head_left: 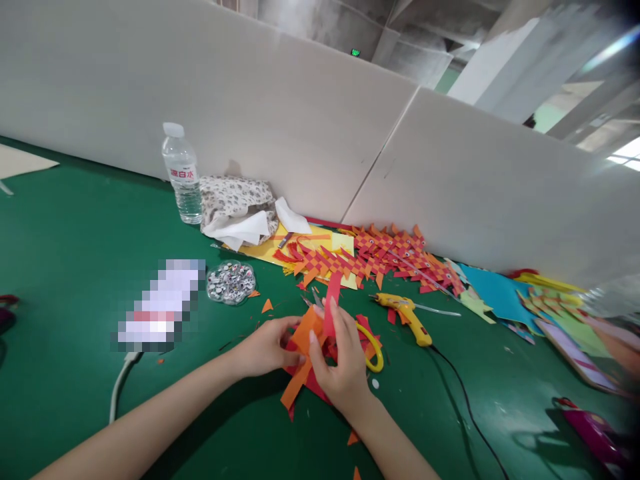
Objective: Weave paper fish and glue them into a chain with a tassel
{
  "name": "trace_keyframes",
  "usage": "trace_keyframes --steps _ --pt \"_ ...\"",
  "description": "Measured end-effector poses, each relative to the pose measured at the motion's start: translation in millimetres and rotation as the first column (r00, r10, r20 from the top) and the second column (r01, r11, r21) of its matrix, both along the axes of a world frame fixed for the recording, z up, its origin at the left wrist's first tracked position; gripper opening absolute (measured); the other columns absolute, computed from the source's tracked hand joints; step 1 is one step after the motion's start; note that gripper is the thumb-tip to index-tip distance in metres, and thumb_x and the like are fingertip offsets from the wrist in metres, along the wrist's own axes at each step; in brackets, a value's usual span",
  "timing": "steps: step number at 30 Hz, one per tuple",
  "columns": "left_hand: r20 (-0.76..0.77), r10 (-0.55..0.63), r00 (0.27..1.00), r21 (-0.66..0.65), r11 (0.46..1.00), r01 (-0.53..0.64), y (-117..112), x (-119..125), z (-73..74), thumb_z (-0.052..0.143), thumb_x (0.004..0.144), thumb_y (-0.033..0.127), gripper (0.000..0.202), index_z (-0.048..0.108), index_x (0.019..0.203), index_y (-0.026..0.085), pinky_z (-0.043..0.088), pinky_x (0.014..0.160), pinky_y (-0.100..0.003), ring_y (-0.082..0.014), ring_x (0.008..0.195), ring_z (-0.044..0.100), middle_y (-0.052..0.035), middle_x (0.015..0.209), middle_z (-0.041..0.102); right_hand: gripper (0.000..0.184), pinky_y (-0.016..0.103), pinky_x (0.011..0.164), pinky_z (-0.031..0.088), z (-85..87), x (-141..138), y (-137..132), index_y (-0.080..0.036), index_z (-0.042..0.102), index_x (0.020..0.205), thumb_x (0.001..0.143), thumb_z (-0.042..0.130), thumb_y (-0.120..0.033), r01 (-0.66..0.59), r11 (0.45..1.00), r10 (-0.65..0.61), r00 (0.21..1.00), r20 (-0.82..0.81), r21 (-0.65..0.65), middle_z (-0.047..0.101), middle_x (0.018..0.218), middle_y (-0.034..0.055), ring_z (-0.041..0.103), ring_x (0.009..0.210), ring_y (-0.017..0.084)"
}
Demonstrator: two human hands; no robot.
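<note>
Between my two hands is a piece of folded orange and red paper strips [306,333], held above the green table. My left hand [273,347] pinches its left side with thumb and fingers. My right hand [343,360] grips the right side, with a red strip [332,293] standing up by its fingertips. An orange strip hangs down below the hands. Just behind my right hand lie scissors with a yellow handle [377,353], partly hidden by the hand. Red and orange paper scraps lie around them.
A yellow glue gun [407,313] with a black cord lies to the right. Behind are woven red-orange paper fish [390,253]. To the left are a dish of googly eyes [231,282], a blurred-out phone [163,303] with a cable, a water bottle [184,180] and a tissue pouch [237,200].
</note>
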State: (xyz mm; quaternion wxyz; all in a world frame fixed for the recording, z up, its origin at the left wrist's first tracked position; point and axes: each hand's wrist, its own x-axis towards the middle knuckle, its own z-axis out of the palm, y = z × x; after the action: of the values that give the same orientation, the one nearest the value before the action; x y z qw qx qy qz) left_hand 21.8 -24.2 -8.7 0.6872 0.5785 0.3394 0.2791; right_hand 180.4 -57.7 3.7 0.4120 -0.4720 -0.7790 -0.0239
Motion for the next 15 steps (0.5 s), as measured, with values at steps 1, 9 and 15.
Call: trace_keyframes --steps 1,9,15 --pt "-0.058 0.006 0.998 0.046 0.999 -0.003 -0.8 -0.7 -1.4 0.066 0.063 0.016 0.052 0.053 0.113 0.013 0.038 0.049 -0.019 -0.0093 0.058 0.049 0.0031 0.069 0.056 0.063 0.046 0.092 0.048 0.2 -1.6 0.3 -0.016 0.022 0.140 0.083 0.048 -0.015 0.011 0.999 -0.011 1.000 0.005 -0.030 0.049 0.126 0.0164 0.045 0.120 0.027" --pt "-0.139 -0.030 0.990 0.098 0.994 0.043 -5.9 -1.4 -6.5 0.063 0.065 0.022 0.042 0.054 0.105 0.013 0.033 0.046 -0.019 -0.0085 0.054 0.041 0.0061 0.063 0.047 0.063 0.043 0.091 0.048 -0.6 -3.4 -0.6 -0.017 0.023 0.140 0.083 0.049 -0.017 0.074 0.996 -0.073 0.997 0.030 -0.038 0.050 0.126 0.0149 0.046 0.119 0.026" --pt "-0.083 -0.033 0.996 0.078 0.996 0.039 -2.2 2.3 -7.9 0.063 0.063 0.018 0.048 0.052 0.110 0.012 0.031 0.047 -0.019 -0.0080 0.054 0.040 0.0060 0.065 0.046 0.069 0.042 0.093 0.048 1.3 -3.7 -1.6 -0.013 0.021 0.141 0.080 0.054 -0.012 0.052 0.977 -0.096 0.974 0.207 0.208 0.057 0.121 0.0136 0.051 0.114 0.024"
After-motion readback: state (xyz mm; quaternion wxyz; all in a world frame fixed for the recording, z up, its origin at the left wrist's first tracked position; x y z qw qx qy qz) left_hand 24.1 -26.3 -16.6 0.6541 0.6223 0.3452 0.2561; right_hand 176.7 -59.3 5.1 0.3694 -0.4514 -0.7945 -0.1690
